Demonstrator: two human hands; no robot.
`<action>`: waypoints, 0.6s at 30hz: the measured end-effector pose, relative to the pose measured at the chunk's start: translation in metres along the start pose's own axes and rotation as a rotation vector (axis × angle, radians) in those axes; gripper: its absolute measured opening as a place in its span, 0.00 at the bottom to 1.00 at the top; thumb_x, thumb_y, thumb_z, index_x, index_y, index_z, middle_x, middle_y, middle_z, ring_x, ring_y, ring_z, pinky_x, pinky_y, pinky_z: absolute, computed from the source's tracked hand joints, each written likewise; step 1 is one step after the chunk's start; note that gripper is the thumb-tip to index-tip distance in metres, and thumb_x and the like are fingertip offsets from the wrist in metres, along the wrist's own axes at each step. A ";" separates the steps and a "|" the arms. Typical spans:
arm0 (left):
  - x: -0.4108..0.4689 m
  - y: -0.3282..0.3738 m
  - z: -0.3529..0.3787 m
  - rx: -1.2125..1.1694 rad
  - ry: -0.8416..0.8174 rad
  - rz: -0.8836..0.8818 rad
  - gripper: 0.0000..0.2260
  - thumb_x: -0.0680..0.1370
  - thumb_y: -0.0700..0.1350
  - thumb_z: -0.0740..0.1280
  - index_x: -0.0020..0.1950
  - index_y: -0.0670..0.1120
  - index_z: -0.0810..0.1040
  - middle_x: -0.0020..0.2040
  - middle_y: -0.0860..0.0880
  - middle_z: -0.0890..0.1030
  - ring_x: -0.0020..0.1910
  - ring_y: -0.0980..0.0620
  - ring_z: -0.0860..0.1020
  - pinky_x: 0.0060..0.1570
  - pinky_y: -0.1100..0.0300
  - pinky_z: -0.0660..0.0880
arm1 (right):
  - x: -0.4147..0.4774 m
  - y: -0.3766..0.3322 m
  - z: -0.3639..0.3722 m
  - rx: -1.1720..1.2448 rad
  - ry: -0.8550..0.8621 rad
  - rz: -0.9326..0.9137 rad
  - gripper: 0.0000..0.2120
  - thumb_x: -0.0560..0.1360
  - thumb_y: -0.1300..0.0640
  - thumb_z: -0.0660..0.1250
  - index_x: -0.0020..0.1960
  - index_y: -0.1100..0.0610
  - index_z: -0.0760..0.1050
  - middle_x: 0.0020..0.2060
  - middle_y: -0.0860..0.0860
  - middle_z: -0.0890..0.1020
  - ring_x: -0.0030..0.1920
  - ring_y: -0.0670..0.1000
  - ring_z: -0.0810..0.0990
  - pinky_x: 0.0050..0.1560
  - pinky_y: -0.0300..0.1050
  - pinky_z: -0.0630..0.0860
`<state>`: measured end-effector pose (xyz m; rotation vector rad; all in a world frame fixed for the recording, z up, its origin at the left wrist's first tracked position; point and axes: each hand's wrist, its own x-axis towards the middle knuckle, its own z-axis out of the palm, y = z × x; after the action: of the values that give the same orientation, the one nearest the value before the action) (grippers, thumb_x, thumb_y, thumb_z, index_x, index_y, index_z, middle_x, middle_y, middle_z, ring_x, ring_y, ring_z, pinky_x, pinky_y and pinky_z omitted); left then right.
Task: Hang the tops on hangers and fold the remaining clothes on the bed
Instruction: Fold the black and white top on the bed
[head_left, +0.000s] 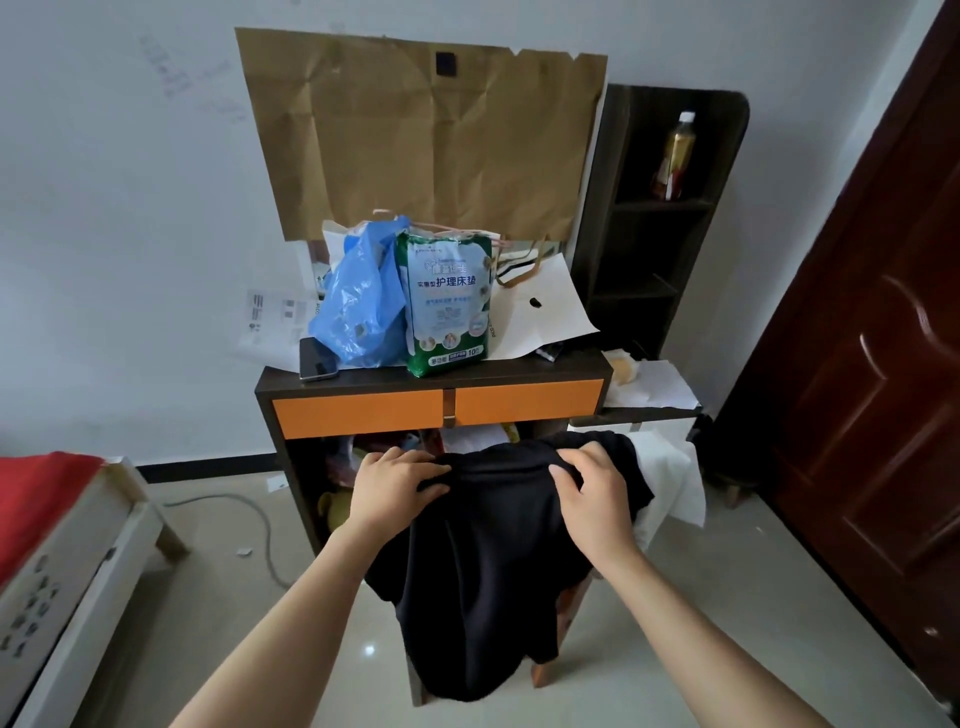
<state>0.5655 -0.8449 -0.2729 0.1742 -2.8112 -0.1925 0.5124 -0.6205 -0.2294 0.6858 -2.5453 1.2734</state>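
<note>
A black garment (488, 561) hangs draped over a wooden chair or stool, whose legs (540, 675) show beneath it. My left hand (392, 488) grips the garment's top edge on the left, fingers curled into the cloth. My right hand (592, 488) pinches the top edge on the right. A white garment (670, 478) lies behind the black one to the right. No hanger is in view. A corner of the bed (62, 551) with a red cover shows at the far left.
A dark desk with orange drawers (441, 408) stands just behind the chair, holding a blue plastic bag (358, 306), a green pack (447, 306) and a phone (317, 358). A dark shelf (660, 208) holds a bottle. A brown door (872, 364) is on the right.
</note>
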 end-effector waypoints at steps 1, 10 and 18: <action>-0.001 0.000 0.001 -0.030 0.051 0.002 0.10 0.69 0.53 0.74 0.49 0.57 0.84 0.50 0.53 0.84 0.44 0.48 0.81 0.41 0.57 0.67 | 0.004 -0.003 -0.002 0.011 -0.001 -0.010 0.08 0.75 0.68 0.65 0.53 0.69 0.78 0.43 0.51 0.72 0.40 0.45 0.71 0.47 0.21 0.64; -0.008 0.002 -0.050 -0.634 0.285 -0.254 0.07 0.74 0.36 0.70 0.51 0.41 0.84 0.44 0.50 0.85 0.43 0.57 0.80 0.47 0.68 0.74 | 0.050 -0.039 -0.024 0.106 0.093 -0.207 0.07 0.74 0.68 0.65 0.51 0.67 0.79 0.43 0.52 0.74 0.43 0.48 0.73 0.48 0.21 0.65; -0.052 -0.018 -0.164 -0.773 0.729 -0.387 0.19 0.76 0.34 0.66 0.40 0.60 0.81 0.30 0.67 0.78 0.30 0.65 0.75 0.35 0.65 0.76 | 0.088 -0.131 0.002 0.289 -0.041 -0.455 0.08 0.77 0.64 0.63 0.54 0.64 0.76 0.47 0.51 0.75 0.48 0.41 0.71 0.49 0.22 0.64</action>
<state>0.6692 -0.8734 -0.1370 0.4798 -1.8020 -1.0350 0.5010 -0.7171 -0.1057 1.2728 -2.0726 1.4700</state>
